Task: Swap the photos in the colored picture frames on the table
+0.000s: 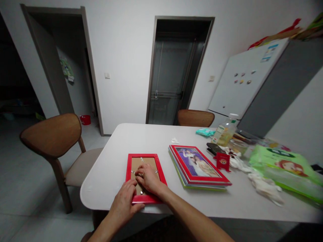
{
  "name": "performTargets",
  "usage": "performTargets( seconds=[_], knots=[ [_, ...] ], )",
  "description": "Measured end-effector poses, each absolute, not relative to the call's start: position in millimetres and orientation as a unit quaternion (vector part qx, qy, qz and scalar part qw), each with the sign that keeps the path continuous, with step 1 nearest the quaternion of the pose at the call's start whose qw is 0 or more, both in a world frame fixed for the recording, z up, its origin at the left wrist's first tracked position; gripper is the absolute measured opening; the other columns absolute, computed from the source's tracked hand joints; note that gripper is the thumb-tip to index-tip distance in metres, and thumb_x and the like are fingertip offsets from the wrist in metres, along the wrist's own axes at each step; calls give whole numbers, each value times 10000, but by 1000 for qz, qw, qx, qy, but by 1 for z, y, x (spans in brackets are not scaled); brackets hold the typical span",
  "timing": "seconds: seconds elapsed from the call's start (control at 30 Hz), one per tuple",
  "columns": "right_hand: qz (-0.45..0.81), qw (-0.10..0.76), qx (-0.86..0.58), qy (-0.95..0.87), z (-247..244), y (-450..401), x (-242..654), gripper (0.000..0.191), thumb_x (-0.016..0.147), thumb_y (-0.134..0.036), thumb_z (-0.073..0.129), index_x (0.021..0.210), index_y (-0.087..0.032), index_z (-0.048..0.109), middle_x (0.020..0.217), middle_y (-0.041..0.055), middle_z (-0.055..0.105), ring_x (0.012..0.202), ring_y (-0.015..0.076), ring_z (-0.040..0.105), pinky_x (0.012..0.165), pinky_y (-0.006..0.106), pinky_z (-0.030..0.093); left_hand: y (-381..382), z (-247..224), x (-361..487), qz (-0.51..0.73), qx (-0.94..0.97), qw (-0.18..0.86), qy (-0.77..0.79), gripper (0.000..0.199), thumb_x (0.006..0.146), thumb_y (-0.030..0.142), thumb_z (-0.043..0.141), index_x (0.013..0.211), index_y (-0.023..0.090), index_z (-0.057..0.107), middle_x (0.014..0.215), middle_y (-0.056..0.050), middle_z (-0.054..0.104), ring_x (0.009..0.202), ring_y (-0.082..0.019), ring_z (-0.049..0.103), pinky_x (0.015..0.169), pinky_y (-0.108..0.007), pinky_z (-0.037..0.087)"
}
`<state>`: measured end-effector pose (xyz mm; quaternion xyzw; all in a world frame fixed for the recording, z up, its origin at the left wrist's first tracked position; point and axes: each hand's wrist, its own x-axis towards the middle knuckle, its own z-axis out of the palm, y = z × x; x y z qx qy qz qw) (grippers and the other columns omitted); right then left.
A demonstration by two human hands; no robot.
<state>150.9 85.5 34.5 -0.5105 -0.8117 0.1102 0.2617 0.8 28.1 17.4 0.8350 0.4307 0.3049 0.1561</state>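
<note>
A red picture frame [161,178] lies face down near the table's front edge, its brown backing board [148,160] and small metal clips showing. My left hand [124,199] grips the frame's lower left corner, thumb along the bottom edge and fingers on the left side. Over the middle of the backing, my right hand [148,178] has its fingers curled and pressed together; whatever lies under the fingertips is hidden. To the right, a stack of picture frames [199,163] rests on the table, with a red-bordered photo frame facing up on top.
On the white table [108,174] are a clear bottle [225,130], a black object [215,148], a small red box [223,161], crumpled tissues [264,188], a green tissue pack [285,164] and a teal packet [205,132]. Wooden chairs [54,134] stand at the left and far side.
</note>
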Motion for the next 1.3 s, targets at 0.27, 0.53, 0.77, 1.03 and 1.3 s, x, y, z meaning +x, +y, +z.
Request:
performTargets(
  seconds=[0.27,0.53,0.77,1.03,1.3],
  knots=[
    [254,188,-441,-840,51,62,183,174,611,-246,628,779,-239,675,1132,44,474,1061,207,401,890,333,310,25,23,2,288,830,171,445,232,592,245,672,740,193,500,1129,-95,518,1096,-262,426,917,-437,353],
    [204,196,-419,-863,40,46,185,299,638,-101,474,794,-261,674,1123,29,510,1097,205,362,936,393,245,25,24,2,283,830,182,445,255,574,238,691,738,186,503,1126,-102,521,1090,-246,425,911,-398,359],
    [197,226,-405,-864,42,39,188,351,615,-80,434,804,-253,673,1111,29,524,1077,191,401,941,370,272,21,30,4,266,830,157,465,239,583,243,675,752,191,514,1124,-97,530,1090,-258,436,933,-457,312],
    [234,450,-546,-667,36,47,217,320,691,-217,437,964,-186,600,1120,97,518,1052,202,456,919,358,342,12,42,23,201,836,134,493,305,569,202,678,838,175,537,1184,-131,496,1121,-288,413,969,-495,232],
    [506,571,-482,-431,25,27,204,347,768,-383,330,972,-191,535,890,107,628,745,195,610,654,334,481,17,82,32,405,753,273,441,126,727,318,521,679,206,489,1093,-94,549,1029,-258,491,862,-399,394]
  ],
)
